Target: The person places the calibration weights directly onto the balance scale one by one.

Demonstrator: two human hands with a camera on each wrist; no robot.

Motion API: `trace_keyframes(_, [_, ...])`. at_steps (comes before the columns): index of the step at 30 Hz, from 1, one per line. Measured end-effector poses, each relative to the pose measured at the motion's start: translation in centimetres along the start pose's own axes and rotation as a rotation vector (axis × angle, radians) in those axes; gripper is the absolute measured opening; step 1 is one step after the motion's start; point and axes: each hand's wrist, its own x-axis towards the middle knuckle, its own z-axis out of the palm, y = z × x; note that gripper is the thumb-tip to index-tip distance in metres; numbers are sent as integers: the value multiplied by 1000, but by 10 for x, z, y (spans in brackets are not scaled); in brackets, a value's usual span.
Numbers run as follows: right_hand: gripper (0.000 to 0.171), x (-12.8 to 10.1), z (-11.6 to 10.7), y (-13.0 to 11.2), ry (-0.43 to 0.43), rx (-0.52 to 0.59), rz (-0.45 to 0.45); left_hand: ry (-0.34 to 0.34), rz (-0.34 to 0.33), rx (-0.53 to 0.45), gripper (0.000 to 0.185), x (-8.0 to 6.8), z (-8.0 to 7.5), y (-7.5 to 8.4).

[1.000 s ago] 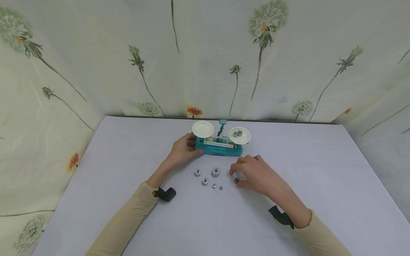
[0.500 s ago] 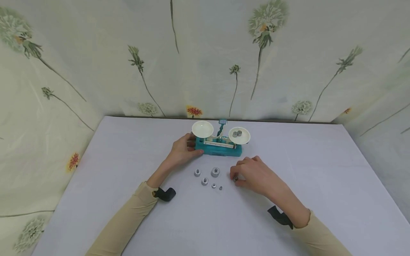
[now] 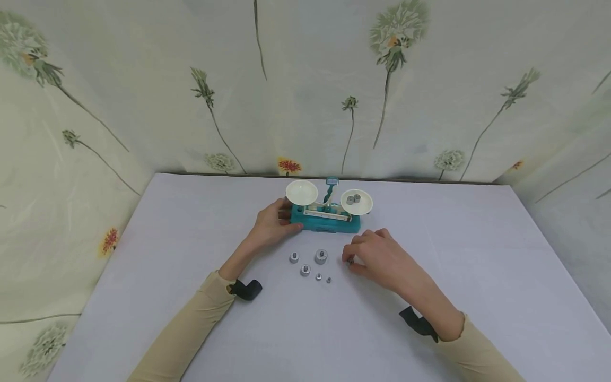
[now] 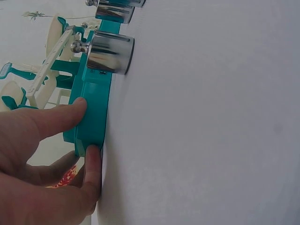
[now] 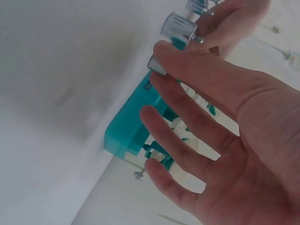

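Note:
My left hand (image 3: 271, 224) grips the left end of a teal balance scale (image 3: 324, 225). In the left wrist view, thumb and fingers clasp the end of its base (image 4: 96, 112). Two cream pans sit on top: the left pan (image 3: 302, 192) is bare, while the right pan (image 3: 365, 206) bears two small metal weights (image 3: 354, 199). In front of the scale's right end, my right hand (image 3: 382, 260) pinches a small silver weight (image 5: 155, 65) between thumb and index finger. The other fingers of that hand are spread, and most of the weight is hidden behind the fingertips.
Several knobbed silver weights of different sizes stand before the scale, the biggest weight (image 3: 321, 257) at the back and the smallest weight (image 3: 329, 280) nearest the right hand. The white table (image 3: 267, 339) ends at a floral curtain (image 3: 305, 106) behind the scale.
My right thumb and index finger have closed on the small weight, which has moved slightly toward the scale. The left hand and the scale have stayed still.

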Motion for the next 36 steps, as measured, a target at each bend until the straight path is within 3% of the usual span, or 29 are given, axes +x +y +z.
trace_keyframes(36, [20,1,-20,-3,134,-10,23,-2,17,-3,64,0,1,1])
